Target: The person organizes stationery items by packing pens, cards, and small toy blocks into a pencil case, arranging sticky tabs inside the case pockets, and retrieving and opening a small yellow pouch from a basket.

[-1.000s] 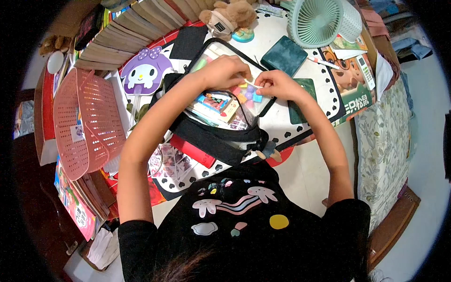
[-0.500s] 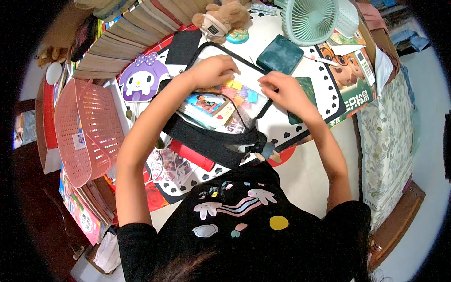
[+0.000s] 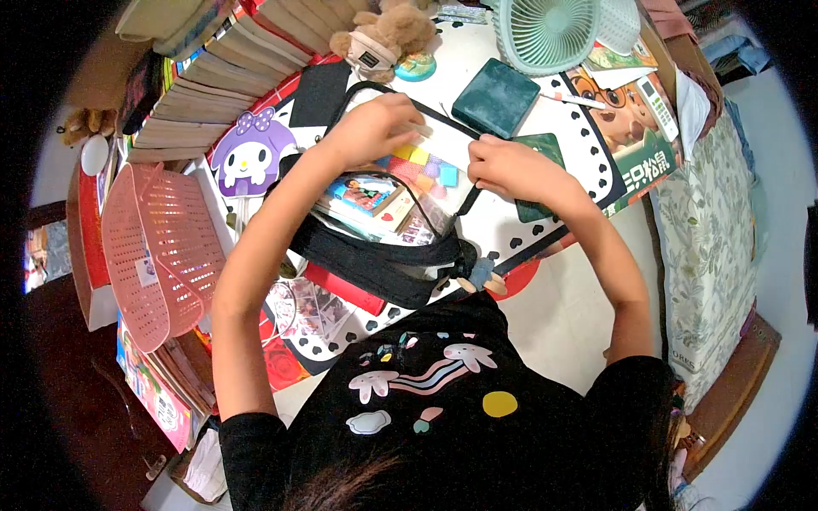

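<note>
A black-trimmed bag [image 3: 375, 264] with a clear panel lies on the desk in front of me. Through the panel show colourful blocks [image 3: 426, 166], a picture card [image 3: 362, 194] and several small printed papers. My left hand [image 3: 379, 128] rests over the far left part of the bag, fingers bent and drawn together; what they hold, if anything, is hidden. At the right edge of the bag, my right hand [image 3: 515, 170] has its fingers closed on the black trim. A small plush charm [image 3: 483, 276] hangs from the bag's near right corner.
A dark green box [image 3: 496, 98] and a flat green case [image 3: 541, 162] lie beyond and beside my right hand. A mint fan [image 3: 545, 34], plush bear [image 3: 392, 38] and row of books [image 3: 230, 77] line the back. A pink basket [image 3: 162, 255] stands left.
My right hand has shifted slightly left, its fingers now closed together at the bag's right edge. The bag's right side has drawn in a little. My left hand stays nearly in place.
</note>
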Demonstrator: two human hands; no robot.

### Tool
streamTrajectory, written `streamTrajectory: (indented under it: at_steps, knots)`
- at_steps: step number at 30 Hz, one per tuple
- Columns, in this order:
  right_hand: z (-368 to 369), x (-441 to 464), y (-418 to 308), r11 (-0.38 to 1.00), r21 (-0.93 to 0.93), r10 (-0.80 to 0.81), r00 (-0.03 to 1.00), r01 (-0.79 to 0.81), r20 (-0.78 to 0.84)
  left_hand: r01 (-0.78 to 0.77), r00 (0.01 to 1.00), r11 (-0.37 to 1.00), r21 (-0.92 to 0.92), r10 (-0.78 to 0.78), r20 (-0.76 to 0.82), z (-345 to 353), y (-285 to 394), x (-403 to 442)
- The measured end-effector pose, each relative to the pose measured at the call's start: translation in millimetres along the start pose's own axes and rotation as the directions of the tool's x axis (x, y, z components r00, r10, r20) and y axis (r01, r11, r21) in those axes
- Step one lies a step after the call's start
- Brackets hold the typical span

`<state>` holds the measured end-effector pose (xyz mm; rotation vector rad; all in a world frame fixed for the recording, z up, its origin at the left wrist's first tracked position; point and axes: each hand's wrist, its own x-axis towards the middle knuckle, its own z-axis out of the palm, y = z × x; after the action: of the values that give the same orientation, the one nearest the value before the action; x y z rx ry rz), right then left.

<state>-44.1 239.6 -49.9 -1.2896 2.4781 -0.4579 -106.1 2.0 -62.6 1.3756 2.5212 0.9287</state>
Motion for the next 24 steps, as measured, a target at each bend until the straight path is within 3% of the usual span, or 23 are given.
streamTrajectory:
  at_steps: [2,6,9,12,16,18,20,23,24]
  knots:
    - [2,0,5,0.999,0.036,-0.038,0.999,0.039,-0.024,-0.072,0.996,0.993,0.090,0.077,-0.043,-5,25,1]
    - [5,-1,20,0.968,0.212,-0.128,0.991,0.132,-0.033,0.006,0.980,0.996,0.086,-0.023,0.196,-1,101,-2]
    - [-3,8,22,0.957,0.285,-0.083,0.989,0.045,0.125,-0.002,0.966,0.940,0.342,-0.087,0.243,28,134,-11]
    - [-2,14,17,0.986,0.134,-0.119,0.982,0.100,0.143,-0.005,0.946,0.950,0.312,-0.097,0.310,44,134,-15]
    - [-3,11,11,0.975,0.213,-0.092,0.988,0.063,0.126,0.060,0.889,0.932,0.357,-0.213,0.406,41,143,-26]
    - [1,4,-3,0.970,0.211,-0.144,0.987,0.125,0.076,-0.009,0.895,0.928,0.372,-0.159,0.418,37,146,-42]
    - [9,-7,-16,0.964,0.234,-0.155,0.980,0.123,0.125,0.024,0.837,0.924,0.382,-0.228,0.497,30,152,-58]
    - [18,-17,-43,0.938,0.310,-0.188,0.979,0.156,0.075,0.205,0.700,0.926,0.316,-0.365,0.614,11,166,-71]
    - [24,-18,-49,0.937,0.307,-0.194,0.980,0.169,0.051,0.210,0.700,0.927,0.312,-0.365,0.613,16,171,-74]
